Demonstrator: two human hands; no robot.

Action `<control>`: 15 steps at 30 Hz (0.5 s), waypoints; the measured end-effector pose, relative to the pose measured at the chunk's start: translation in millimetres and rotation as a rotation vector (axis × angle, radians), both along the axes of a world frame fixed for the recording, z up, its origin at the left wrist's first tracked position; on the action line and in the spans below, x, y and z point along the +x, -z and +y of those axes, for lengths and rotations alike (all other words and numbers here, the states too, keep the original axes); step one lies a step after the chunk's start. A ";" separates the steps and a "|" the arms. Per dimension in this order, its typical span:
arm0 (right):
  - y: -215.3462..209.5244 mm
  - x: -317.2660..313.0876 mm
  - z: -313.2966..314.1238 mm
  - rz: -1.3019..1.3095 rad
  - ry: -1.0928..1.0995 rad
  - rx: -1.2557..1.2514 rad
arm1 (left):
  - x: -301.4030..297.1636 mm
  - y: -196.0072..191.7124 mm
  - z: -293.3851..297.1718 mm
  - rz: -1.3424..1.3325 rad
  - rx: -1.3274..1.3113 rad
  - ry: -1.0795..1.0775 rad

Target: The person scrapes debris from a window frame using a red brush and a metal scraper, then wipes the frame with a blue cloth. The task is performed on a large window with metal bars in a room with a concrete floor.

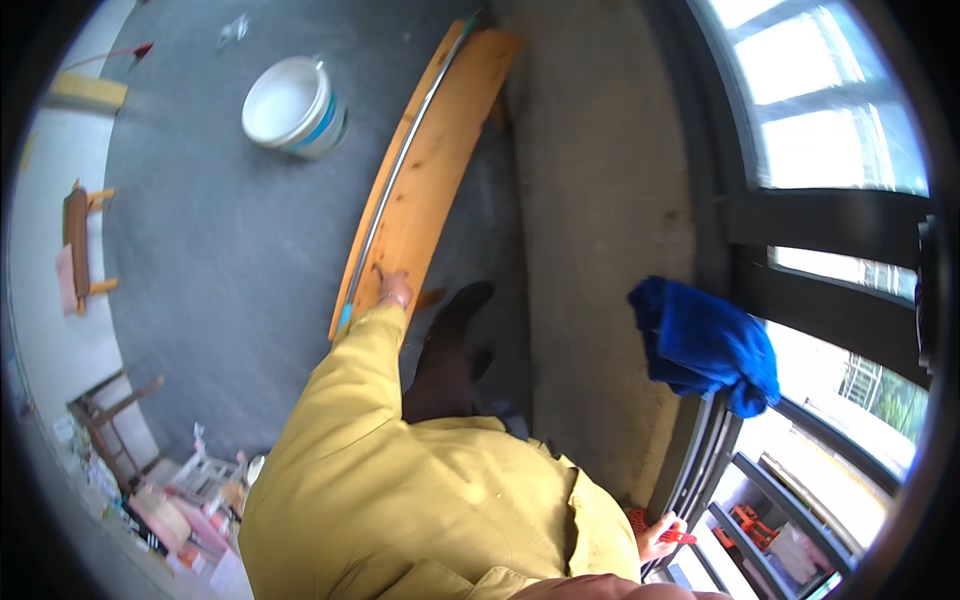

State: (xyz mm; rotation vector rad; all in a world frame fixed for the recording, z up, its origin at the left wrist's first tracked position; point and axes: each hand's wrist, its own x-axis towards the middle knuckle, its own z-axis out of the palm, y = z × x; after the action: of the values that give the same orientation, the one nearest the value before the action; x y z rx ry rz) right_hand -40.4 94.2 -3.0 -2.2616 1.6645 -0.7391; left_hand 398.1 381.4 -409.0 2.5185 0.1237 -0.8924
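My left hand rests on the near part of a long wooden bench, fingers apart, with nothing seen in it. Close beside its fingers a thin silver pole with teal ends lies along the bench's left side. Low at the right, my right hand is by the dark window frame. Its fingers are closed around a small red object, whose kind I cannot make out. Higher up, a blue cloth hangs over the frame.
A white bucket stands on the grey floor, left of the bench. A brown wooden stool lies near the left wall, and a wooden chair is below it. Clutter fills the lower left. A concrete ledge runs beneath the window.
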 end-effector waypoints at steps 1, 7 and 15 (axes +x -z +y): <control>-2.4 4.6 3.9 -0.007 0.041 0.025 | 0.3 -10.5 -13.4 -0.042 -0.049 0.071; 7.9 0.2 -5.9 -0.091 -0.037 -0.084 | -30.8 -102.0 -112.5 -0.149 -0.580 0.237; -1.9 8.8 -6.5 -0.004 -0.125 -0.241 | -117.9 -320.5 -198.1 0.117 -1.155 0.762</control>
State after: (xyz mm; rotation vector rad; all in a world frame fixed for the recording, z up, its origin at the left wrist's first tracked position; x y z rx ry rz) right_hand -31.5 87.6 -1.1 -2.4967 1.4850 -0.9580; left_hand 280.2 183.3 -88.6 1.3713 -1.0591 -0.9565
